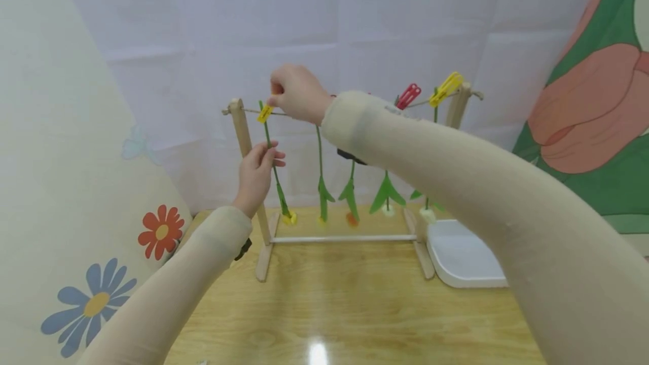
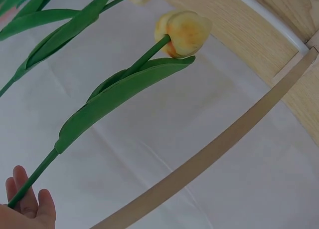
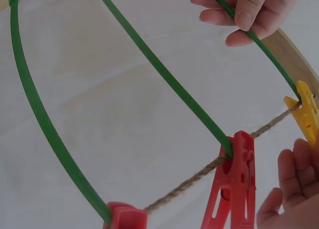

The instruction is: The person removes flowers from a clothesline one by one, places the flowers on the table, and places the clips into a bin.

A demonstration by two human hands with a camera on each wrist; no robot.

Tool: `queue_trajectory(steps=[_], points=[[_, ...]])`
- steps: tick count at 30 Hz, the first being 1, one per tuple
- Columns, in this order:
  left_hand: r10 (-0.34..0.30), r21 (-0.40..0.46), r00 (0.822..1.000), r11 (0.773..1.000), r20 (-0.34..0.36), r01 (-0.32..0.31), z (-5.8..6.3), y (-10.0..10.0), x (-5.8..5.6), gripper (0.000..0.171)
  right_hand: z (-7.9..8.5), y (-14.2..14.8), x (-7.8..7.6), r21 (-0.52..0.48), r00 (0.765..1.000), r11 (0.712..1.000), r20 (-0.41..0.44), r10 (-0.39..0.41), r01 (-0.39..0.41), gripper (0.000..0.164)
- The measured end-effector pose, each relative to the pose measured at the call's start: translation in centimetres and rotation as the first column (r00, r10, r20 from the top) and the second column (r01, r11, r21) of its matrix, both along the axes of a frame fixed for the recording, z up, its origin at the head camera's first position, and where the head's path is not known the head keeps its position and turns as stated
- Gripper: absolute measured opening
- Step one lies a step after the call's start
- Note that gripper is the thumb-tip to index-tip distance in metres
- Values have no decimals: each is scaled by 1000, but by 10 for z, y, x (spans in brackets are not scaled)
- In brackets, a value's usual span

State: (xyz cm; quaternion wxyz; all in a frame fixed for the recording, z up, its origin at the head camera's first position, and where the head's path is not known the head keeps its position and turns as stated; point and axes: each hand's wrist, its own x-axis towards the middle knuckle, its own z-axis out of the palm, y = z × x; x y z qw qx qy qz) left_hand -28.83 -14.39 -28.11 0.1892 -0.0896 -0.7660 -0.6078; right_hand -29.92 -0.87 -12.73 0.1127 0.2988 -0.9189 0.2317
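A yellow artificial tulip [image 2: 183, 33] hangs head down at the left end of a twine line [image 3: 192, 183]. My left hand [image 1: 256, 176] pinches its green stem [image 3: 271, 57] between thumb and fingers, partway below the line. Above it, my right hand [image 1: 300, 93] grips a yellow clothespin [image 1: 265, 113], whose jaws sit over the twine at the stem's upper end. In the right wrist view, the clothespin's handle end is partly hidden by the right hand's fingers. Beside this flower, a red clothespin [image 3: 239, 179] clips a second stem to the twine.
The twine runs between two posts of a wooden rack [image 1: 240, 128] on a wooden table [image 1: 345, 308]. Several more tulips hang head down, one under a yellow clothespin [image 1: 446, 89] at right. A white tray [image 1: 469, 280] lies by the rack's right foot; white cloth [image 1: 253, 27] hangs behind.
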Motion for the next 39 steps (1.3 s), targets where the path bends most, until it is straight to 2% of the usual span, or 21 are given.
queue_trajectory(steps=[12, 25, 35, 39], points=[[-3, -30, 1000, 1000, -3, 3, -3, -2, 4, 29, 2, 26, 10, -186, 994, 981, -104, 42, -61, 20], [-31, -85, 999, 996, -12, 30, -9, -7, 9, 29, -8, 65, 27, -240, 987, 969, -158, 18, -56, 25], [-35, -141, 999, 989, 14, 37, -16, -7, 18, 29, -24, 82, 33, -279, 984, 957, -175, 30, -78, 27], [-55, -160, 998, 986, 10, 56, -19, -6, 21, 28, -32, 89, 35, -310, 985, 948, -170, 16, -69, 27]])
